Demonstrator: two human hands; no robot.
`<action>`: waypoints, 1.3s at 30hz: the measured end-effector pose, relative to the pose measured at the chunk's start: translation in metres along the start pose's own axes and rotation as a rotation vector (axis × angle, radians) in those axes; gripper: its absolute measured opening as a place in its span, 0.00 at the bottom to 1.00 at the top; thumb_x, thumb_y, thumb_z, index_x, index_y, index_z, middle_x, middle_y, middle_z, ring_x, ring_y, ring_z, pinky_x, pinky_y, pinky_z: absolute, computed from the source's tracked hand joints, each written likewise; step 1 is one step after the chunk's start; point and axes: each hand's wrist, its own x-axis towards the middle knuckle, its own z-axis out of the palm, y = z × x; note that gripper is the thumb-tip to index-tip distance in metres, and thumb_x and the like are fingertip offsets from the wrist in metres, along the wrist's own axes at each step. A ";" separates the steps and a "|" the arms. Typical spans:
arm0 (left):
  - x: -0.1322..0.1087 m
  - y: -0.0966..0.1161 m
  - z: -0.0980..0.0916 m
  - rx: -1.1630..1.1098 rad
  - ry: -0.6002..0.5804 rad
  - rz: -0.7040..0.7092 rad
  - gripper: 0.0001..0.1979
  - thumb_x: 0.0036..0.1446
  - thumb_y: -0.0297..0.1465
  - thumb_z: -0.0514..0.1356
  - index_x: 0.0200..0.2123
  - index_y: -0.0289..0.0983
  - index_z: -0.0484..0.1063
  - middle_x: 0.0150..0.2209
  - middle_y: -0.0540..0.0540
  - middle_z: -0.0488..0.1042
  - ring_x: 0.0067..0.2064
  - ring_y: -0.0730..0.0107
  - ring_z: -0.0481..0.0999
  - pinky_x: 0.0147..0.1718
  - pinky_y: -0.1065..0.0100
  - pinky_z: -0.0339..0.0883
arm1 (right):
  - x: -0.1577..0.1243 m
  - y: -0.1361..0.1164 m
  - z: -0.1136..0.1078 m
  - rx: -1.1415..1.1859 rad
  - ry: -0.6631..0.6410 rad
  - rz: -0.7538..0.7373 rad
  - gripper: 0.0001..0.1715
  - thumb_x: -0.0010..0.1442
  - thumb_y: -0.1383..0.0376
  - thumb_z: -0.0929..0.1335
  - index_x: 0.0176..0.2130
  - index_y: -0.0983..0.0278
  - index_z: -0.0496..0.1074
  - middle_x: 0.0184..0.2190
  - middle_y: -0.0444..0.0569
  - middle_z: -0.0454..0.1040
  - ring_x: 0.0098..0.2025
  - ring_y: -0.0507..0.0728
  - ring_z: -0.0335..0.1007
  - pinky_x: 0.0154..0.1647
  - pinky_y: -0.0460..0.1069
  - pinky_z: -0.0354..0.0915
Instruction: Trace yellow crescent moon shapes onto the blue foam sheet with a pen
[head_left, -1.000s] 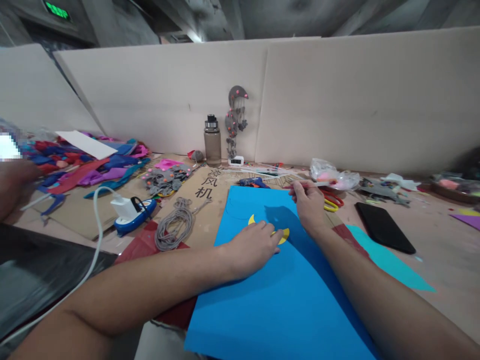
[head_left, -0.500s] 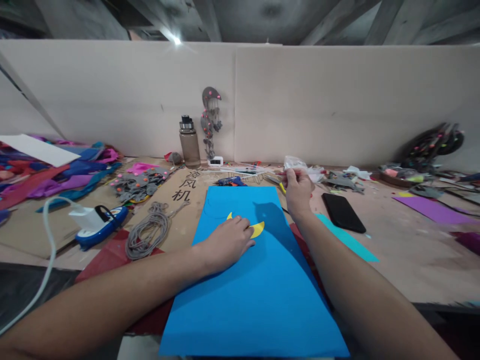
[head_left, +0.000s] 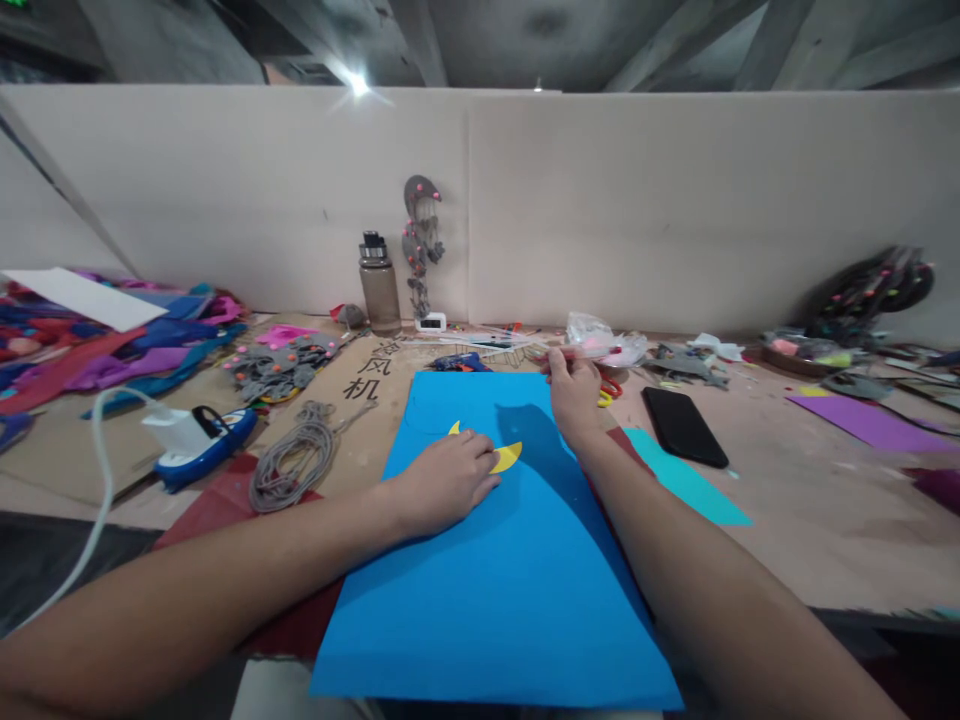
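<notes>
My left hand (head_left: 446, 480) rests on a big sheet of blue paper (head_left: 480, 610), its bent fingers holding a yellow paper crescent (head_left: 508, 458) down against it. The crescent's two tips show on either side of the fingers; its middle is covered. Above the sheet's far right corner, my right hand (head_left: 574, 395) is closed in a pinch on a thin reddish pen-like stick (head_left: 607, 352). Just beyond that hand, scissors with red and yellow handles (head_left: 609, 392) lie partly hidden. A faint curved line is drawn near the sheet's upper left.
A black phone (head_left: 685, 427) and a turquoise paper strip (head_left: 690, 480) lie to the right. At left are a coiled grey cord (head_left: 292, 460), a blue power strip (head_left: 206, 455) and felt scraps (head_left: 150, 350). A bottle (head_left: 379, 290) stands by the back panel.
My right hand has moved slightly left and now holds a reddish stick. The scissors' handles show more clearly beside it. My left hand stays on the crescent.
</notes>
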 end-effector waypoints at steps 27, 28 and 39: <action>0.028 0.044 0.004 0.124 -0.090 -0.113 0.22 0.68 0.41 0.49 0.44 0.29 0.75 0.43 0.32 0.75 0.45 0.48 0.73 0.38 0.55 0.67 | -0.028 -0.012 0.016 -0.070 -0.260 -0.007 0.18 0.62 0.51 0.64 0.32 0.62 0.70 0.25 0.47 0.74 0.27 0.55 0.69 0.33 0.51 0.63; 0.028 0.043 0.003 0.122 -0.098 -0.110 0.23 0.68 0.41 0.49 0.44 0.29 0.75 0.43 0.32 0.75 0.46 0.48 0.73 0.39 0.55 0.67 | -0.029 -0.012 0.016 -0.072 -0.268 -0.004 0.19 0.62 0.50 0.63 0.33 0.62 0.70 0.25 0.47 0.74 0.27 0.55 0.69 0.33 0.51 0.63; 0.027 0.037 0.005 0.074 -0.052 -0.083 0.23 0.67 0.42 0.51 0.45 0.29 0.75 0.43 0.33 0.76 0.45 0.50 0.73 0.38 0.57 0.67 | -0.031 -0.007 0.019 -0.040 -0.288 -0.007 0.20 0.61 0.49 0.64 0.34 0.63 0.71 0.24 0.47 0.73 0.26 0.55 0.67 0.30 0.50 0.63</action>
